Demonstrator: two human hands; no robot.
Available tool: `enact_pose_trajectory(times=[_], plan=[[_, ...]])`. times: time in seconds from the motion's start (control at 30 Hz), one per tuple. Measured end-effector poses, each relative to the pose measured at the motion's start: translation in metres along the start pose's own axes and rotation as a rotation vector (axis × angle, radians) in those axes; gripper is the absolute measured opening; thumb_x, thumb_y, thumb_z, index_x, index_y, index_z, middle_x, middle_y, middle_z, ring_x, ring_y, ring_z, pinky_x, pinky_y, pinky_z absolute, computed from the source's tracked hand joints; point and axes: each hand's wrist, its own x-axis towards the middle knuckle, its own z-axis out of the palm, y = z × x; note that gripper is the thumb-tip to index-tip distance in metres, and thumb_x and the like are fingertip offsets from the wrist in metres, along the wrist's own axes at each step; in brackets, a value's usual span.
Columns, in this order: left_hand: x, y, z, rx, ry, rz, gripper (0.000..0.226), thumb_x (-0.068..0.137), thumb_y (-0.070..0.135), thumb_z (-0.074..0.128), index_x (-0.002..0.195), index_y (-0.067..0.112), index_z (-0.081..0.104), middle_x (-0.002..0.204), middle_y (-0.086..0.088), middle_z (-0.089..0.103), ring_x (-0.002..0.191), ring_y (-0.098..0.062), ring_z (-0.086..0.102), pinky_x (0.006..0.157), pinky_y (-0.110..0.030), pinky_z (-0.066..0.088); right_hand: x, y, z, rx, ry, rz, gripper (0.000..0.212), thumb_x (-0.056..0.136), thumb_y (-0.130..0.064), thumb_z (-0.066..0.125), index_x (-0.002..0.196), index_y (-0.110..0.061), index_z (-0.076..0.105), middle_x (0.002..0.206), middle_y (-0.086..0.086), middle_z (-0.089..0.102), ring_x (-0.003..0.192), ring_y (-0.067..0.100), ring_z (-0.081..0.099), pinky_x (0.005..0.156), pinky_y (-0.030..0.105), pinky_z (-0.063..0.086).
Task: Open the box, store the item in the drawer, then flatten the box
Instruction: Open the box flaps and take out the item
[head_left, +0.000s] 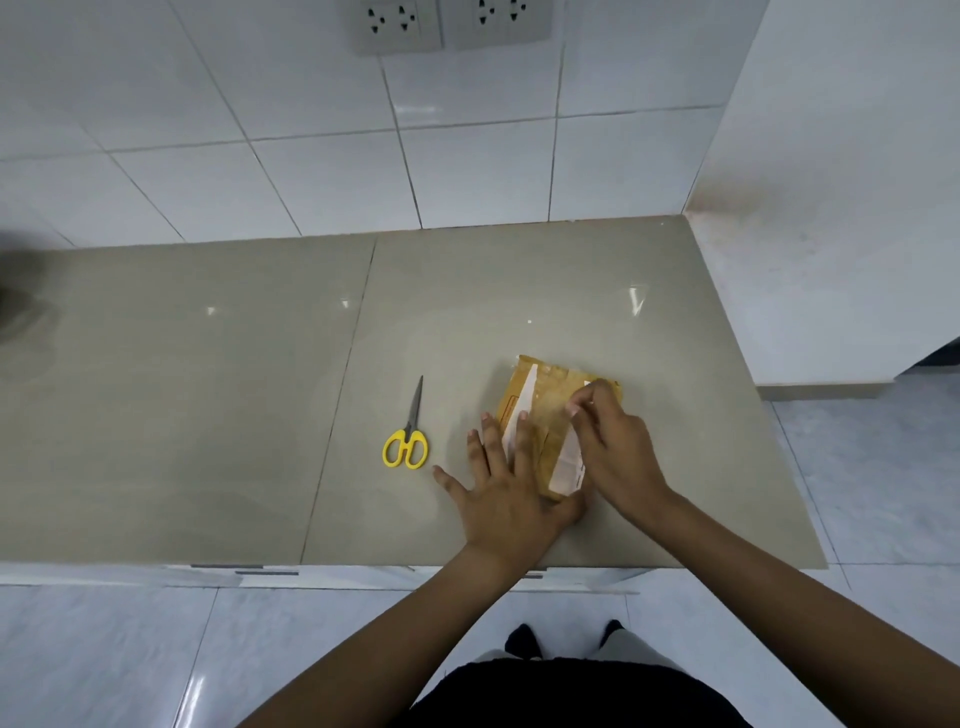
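Observation:
A small brown cardboard box (545, 400) with clear tape and white labels lies on the grey tiled counter (208, 395), right of the middle. My left hand (506, 486) lies flat with spread fingers over the box's near left side, pressing it down. My right hand (615, 441) is over the box's right side, its fingertips pinching at the tape near the far right corner. The drawer and the item are not visible.
Yellow-handled scissors (408, 434) lie shut on the counter, just left of my left hand. A tiled wall with two sockets (452, 23) stands behind. A white wall (831, 208) bounds the counter on the right. My feet show below the counter's front edge.

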Motion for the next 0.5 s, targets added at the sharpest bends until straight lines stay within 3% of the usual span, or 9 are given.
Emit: enact_pose_trajectory(times=[0.1,0.2,0.27,0.37,0.5], plan=[[0.002,0.002,-0.009,0.087,-0.097,-0.007,0.117,0.067,0.092,0.014,0.153,0.015,-0.003,0.161,-0.018,0.0,0.146,-0.039,0.01,0.1,-0.077,0.003,0.017,-0.009,-0.007,0.086,0.078,0.06,0.005,0.102,-0.019,0.041,0.098,-0.017,0.044,0.087,0.004,0.071,0.074,0.016,0.067,0.06,0.032,0.051],[0.005,0.005,-0.023,0.212,-0.173,0.011,0.12,0.063,0.091,0.002,0.152,0.01,-0.01,0.16,-0.021,-0.003,0.146,-0.04,0.001,0.1,-0.077,-0.006,0.036,-0.02,-0.018,0.148,0.14,0.115,0.012,0.103,-0.024,0.037,0.103,-0.014,0.044,0.094,0.002,0.073,0.089,0.012,0.068,0.069,0.025,0.05],[0.01,0.007,-0.032,0.299,-0.202,0.06,0.12,0.066,0.091,0.004,0.152,0.007,-0.006,0.159,-0.023,-0.001,0.146,-0.042,-0.006,0.1,-0.077,-0.009,0.048,-0.024,-0.027,0.172,0.134,0.142,0.017,0.103,-0.028,0.036,0.109,-0.015,0.045,0.098,0.001,0.072,0.092,0.011,0.067,0.07,0.02,0.046],[0.021,0.011,-0.039,0.328,-0.21,0.159,0.119,0.07,0.09,0.016,0.151,0.007,-0.011,0.16,-0.02,-0.01,0.145,-0.039,-0.019,0.099,-0.077,-0.012,0.062,-0.027,-0.038,0.194,0.096,0.203,0.027,0.102,-0.036,0.034,0.111,-0.018,0.053,0.1,0.0,0.07,0.094,0.015,0.065,0.08,0.031,0.049],[0.03,0.01,-0.032,0.194,-0.246,0.268,0.106,0.074,0.087,0.023,0.148,0.027,-0.023,0.159,-0.011,-0.022,0.144,-0.036,-0.023,0.1,-0.079,-0.003,0.074,-0.023,-0.052,0.305,0.013,0.355,0.037,0.1,-0.044,0.035,0.115,-0.018,0.057,0.101,0.006,0.069,0.09,0.018,0.067,0.084,0.037,0.051]])
